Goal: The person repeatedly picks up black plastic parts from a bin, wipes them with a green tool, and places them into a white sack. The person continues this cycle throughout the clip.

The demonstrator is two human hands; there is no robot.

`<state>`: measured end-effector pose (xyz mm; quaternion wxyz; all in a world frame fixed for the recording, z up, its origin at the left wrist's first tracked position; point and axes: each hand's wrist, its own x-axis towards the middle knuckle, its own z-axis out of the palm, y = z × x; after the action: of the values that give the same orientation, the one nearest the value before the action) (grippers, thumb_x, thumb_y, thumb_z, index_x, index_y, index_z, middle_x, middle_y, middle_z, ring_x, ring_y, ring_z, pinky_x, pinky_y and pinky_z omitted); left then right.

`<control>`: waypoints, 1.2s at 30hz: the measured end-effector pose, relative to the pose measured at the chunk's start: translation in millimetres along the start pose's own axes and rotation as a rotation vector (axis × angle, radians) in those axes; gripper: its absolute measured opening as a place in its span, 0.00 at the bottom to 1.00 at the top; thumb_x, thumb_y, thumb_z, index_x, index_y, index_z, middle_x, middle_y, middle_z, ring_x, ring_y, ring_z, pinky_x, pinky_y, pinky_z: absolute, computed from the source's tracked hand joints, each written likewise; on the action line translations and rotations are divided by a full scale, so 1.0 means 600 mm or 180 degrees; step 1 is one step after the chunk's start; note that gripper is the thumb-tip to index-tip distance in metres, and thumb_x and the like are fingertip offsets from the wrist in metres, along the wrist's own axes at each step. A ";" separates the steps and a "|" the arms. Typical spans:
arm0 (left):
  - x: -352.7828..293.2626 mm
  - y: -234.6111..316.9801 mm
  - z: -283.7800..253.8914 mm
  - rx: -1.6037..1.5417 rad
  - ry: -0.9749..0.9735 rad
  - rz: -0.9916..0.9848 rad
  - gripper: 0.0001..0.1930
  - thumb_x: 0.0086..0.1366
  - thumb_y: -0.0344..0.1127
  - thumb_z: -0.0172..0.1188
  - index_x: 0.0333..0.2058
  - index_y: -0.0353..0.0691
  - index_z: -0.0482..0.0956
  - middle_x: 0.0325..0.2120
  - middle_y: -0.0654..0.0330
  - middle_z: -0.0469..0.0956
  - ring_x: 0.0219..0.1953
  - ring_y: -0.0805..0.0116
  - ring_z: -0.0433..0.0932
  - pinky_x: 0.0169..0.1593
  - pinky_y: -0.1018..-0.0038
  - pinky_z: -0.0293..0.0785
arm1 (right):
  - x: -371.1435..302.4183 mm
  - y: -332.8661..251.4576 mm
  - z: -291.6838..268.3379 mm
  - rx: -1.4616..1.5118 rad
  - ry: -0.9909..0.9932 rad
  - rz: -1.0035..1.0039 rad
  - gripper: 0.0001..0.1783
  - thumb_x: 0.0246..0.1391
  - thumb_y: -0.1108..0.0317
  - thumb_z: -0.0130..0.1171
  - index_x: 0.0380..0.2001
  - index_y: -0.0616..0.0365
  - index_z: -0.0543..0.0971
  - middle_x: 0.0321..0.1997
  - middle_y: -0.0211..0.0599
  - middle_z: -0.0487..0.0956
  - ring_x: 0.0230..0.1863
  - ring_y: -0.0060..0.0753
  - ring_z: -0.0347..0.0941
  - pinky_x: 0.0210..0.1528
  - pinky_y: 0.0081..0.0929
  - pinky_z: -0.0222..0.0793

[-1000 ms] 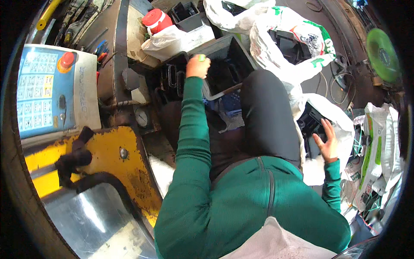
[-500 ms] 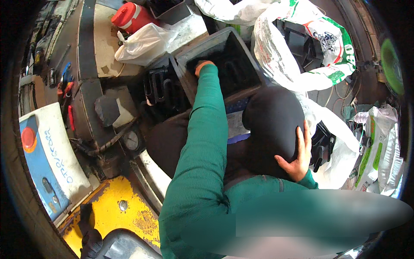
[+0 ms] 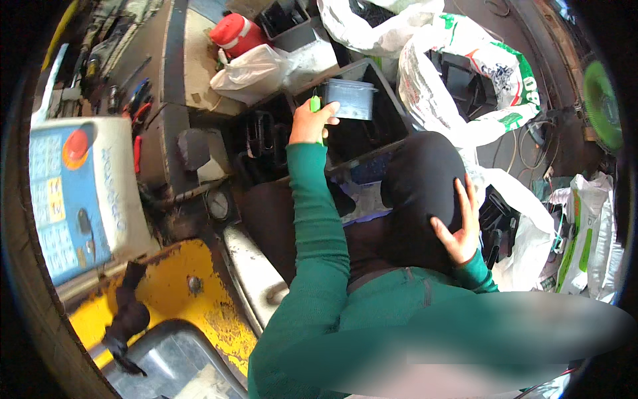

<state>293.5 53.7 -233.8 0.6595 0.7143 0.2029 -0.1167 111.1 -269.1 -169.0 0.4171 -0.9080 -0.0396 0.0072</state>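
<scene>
My left hand is closed at the left edge of a small grey plastic box, which hangs over the dark grey crate. A bright green piece shows between the thumb and fingers of that hand; its kind cannot be made out. Black moulded parts lie in the darker container left of the crate. With fingers spread, my right hand rests on my right knee and holds nothing.
White plastic sacks holding black parts stand at the right. At far left is a control panel with a red button, above a yellow machine surface. A red jug and white plastic bag sit beyond the containers.
My left hand has come up out of the crate and now holds the grey box, with the green piece showing. My right hand stays on the knee. The view has shifted slightly left.
</scene>
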 end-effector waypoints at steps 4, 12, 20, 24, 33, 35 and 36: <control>-0.177 0.110 0.017 -0.0658 -0.0998 0.0511 0.15 0.55 0.32 0.65 0.40 0.36 0.74 0.29 0.62 0.77 0.21 0.78 0.74 0.20 0.83 0.64 | 0.007 -0.030 -0.011 0.1249 0.0306 -0.0333 0.37 0.49 0.68 0.61 0.63 0.59 0.62 0.64 0.51 0.63 0.68 0.45 0.56 0.68 0.40 0.47; -0.352 0.128 0.083 -0.0518 -0.1608 0.0356 0.10 0.59 0.34 0.63 0.35 0.35 0.75 0.24 0.63 0.77 0.21 0.77 0.78 0.17 0.85 0.62 | -0.013 -0.137 -0.032 0.4156 -0.0124 0.1076 0.36 0.57 0.66 0.55 0.66 0.52 0.54 0.55 0.37 0.71 0.50 0.28 0.72 0.41 0.30 0.77; -0.319 0.101 0.065 -0.0589 -0.1627 0.0400 0.17 0.65 0.46 0.52 0.34 0.35 0.77 0.23 0.60 0.77 0.18 0.75 0.76 0.17 0.84 0.59 | -0.053 -0.082 -0.091 0.3775 0.0038 0.1208 0.24 0.56 0.68 0.56 0.56 0.56 0.66 0.48 0.35 0.73 0.42 0.29 0.75 0.32 0.31 0.77; -0.147 0.073 -0.032 -0.0077 0.0231 0.0251 0.18 0.63 0.48 0.55 0.42 0.39 0.76 0.29 0.62 0.76 0.25 0.75 0.77 0.23 0.79 0.66 | -0.108 0.050 -0.208 0.0843 0.0855 0.0547 0.29 0.52 0.76 0.57 0.59 0.57 0.65 0.46 0.41 0.76 0.40 0.26 0.72 0.46 0.25 0.69; 0.207 -0.159 0.003 0.1597 0.0319 -0.0976 0.14 0.56 0.34 0.60 0.41 0.37 0.77 0.31 0.56 0.81 0.30 0.61 0.83 0.26 0.64 0.77 | -0.089 0.059 -0.142 -0.0425 -0.0434 0.0598 0.40 0.41 0.70 0.64 0.61 0.60 0.63 0.63 0.51 0.66 0.68 0.49 0.56 0.66 0.38 0.53; 0.232 -0.203 0.043 0.2603 0.0159 -0.0792 0.15 0.54 0.34 0.61 0.39 0.33 0.78 0.36 0.51 0.81 0.34 0.56 0.83 0.34 0.63 0.79 | -0.057 0.017 -0.073 -0.0179 -0.0686 0.0319 0.45 0.38 0.67 0.67 0.63 0.61 0.61 0.66 0.53 0.59 0.69 0.55 0.51 0.67 0.43 0.49; 0.268 -0.267 0.035 0.2465 0.0425 -0.1115 0.16 0.53 0.35 0.62 0.39 0.32 0.78 0.39 0.49 0.81 0.37 0.54 0.82 0.39 0.63 0.78 | -0.038 -0.008 -0.043 -0.0277 -0.0521 0.0213 0.48 0.37 0.65 0.68 0.64 0.60 0.59 0.68 0.55 0.55 0.69 0.57 0.49 0.68 0.45 0.48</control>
<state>367.5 62.6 -448.9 0.2984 0.8699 0.3046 -0.2480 89.0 -287.1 -149.0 0.3722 -0.9224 -0.0435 0.0935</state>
